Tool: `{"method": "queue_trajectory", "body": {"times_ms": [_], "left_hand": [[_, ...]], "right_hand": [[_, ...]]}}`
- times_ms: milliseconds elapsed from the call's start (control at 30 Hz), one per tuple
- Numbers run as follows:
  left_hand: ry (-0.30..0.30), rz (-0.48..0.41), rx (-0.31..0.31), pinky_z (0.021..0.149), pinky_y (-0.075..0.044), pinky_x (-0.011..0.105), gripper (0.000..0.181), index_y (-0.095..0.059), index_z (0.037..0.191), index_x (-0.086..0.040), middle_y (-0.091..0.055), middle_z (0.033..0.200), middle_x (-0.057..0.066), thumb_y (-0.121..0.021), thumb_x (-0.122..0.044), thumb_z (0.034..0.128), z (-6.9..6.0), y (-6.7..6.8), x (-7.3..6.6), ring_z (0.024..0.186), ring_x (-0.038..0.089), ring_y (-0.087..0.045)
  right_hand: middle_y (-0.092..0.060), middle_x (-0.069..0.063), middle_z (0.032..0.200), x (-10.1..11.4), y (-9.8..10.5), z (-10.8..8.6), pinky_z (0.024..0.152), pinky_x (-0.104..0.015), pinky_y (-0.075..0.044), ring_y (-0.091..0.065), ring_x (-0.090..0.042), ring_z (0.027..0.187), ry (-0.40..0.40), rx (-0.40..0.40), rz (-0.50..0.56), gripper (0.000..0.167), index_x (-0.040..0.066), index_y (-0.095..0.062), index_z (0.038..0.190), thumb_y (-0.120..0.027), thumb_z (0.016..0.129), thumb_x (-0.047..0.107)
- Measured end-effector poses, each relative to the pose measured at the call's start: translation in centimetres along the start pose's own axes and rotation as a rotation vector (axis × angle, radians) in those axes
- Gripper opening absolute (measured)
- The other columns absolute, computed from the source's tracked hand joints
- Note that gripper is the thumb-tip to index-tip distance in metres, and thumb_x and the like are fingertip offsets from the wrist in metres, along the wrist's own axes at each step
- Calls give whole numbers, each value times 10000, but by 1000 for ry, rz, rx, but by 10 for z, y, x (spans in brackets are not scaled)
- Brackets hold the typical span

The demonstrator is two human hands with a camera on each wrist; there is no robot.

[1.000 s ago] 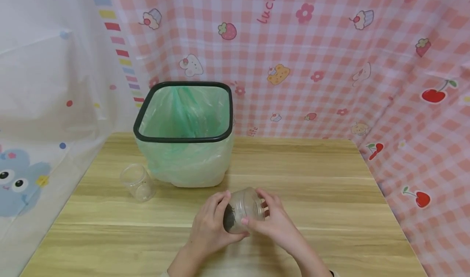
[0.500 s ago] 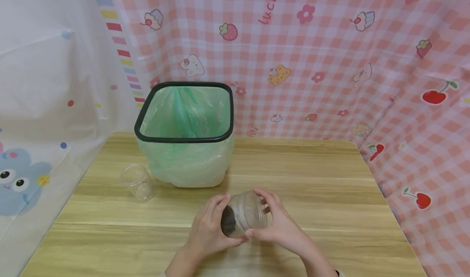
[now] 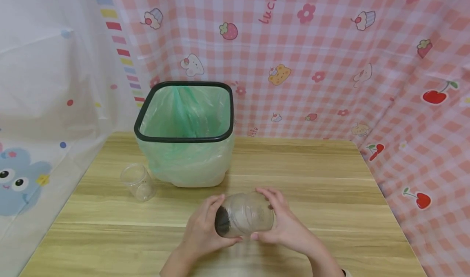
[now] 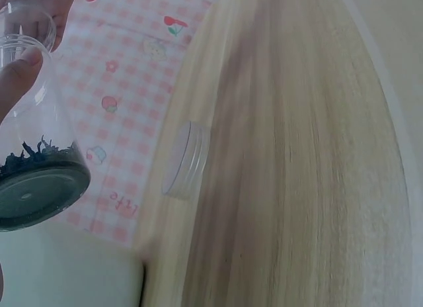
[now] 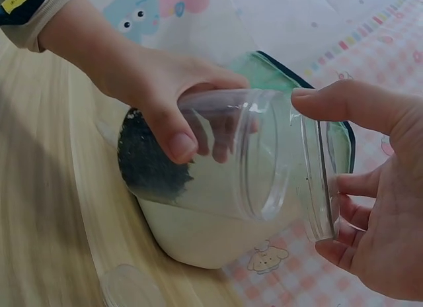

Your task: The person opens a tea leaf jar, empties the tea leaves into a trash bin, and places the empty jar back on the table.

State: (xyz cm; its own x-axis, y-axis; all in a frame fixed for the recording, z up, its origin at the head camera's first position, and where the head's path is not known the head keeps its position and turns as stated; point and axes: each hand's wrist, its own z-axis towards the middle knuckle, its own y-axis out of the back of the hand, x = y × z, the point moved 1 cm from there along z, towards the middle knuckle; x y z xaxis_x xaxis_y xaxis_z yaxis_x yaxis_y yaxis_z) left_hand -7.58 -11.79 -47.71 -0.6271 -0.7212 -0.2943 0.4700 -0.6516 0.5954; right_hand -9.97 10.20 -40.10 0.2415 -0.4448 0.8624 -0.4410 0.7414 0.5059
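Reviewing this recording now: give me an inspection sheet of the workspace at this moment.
Surface: wood-grain tabletop.
Job's things: clear jar with dark contents toward its base; second clear piece at the mouth end, contact uncertain.
Clutter: lined bin with a black rim; clear cup to its left in the head view; clear round item on the tabletop, shown in the wrist views.
Hands: left hand grips the jar; right hand holds the second clear piece.
Cables: nothing seen.
Surroundings: pink-checked cloth behind and right; white printed cloth left.

Tilted clear jar [image 5: 218, 184], dark contents [image 5: 153, 158] at base, lid [image 5: 316, 188] off
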Motion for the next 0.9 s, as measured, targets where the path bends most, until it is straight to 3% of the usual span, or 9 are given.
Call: {"method": "queue_trajectory", "body": {"times_ms": [167, 333, 600, 900], "left_hand": [[18, 13, -4, 810, -496, 374, 1012, -507, 1217, 41, -542, 1156, 129, -828, -599, 501, -4, 2, 4, 1003, 241, -571], [28, 25, -13, 820, -491, 364, 1013, -510, 1212, 45, -545, 1153, 135, -823, -606, 502, -7, 4, 7, 1007, 249, -568], [55, 50, -20, 827, -484, 356, 1018, -515, 1212, 48, -556, 1146, 131, -831, -597, 490, -11, 9, 10, 1006, 250, -572], [58, 48, -34, 805, -483, 369, 1016, -515, 1211, 57, -555, 1127, 127, -817, -607, 505, -14, 11, 13, 975, 248, -569]], "right_hand": [[-282, -111, 1401, 0, 1, 1, 941, -531, -377, -380, -337, 1183, -63, -54, -57, 971, 158, -382, 1399, -873, 562, 177], [-286, -102, 1396, -3, 2, 0, 1005, -565, -306, -268, -307, 1293, -96, -86, -119, 960, 198, -383, 1398, -870, 571, 181], [-279, -126, 1406, -12, 3, 0, 1008, -563, -310, -237, -311, 1307, -112, -130, -164, 952, 127, -377, 1399, -861, 580, 167], [-302, -125, 1387, -28, 1, 3, 1004, -564, -311, -209, -310, 1299, -146, -164, -203, 948, 116, -386, 1393, -863, 578, 193]]}}
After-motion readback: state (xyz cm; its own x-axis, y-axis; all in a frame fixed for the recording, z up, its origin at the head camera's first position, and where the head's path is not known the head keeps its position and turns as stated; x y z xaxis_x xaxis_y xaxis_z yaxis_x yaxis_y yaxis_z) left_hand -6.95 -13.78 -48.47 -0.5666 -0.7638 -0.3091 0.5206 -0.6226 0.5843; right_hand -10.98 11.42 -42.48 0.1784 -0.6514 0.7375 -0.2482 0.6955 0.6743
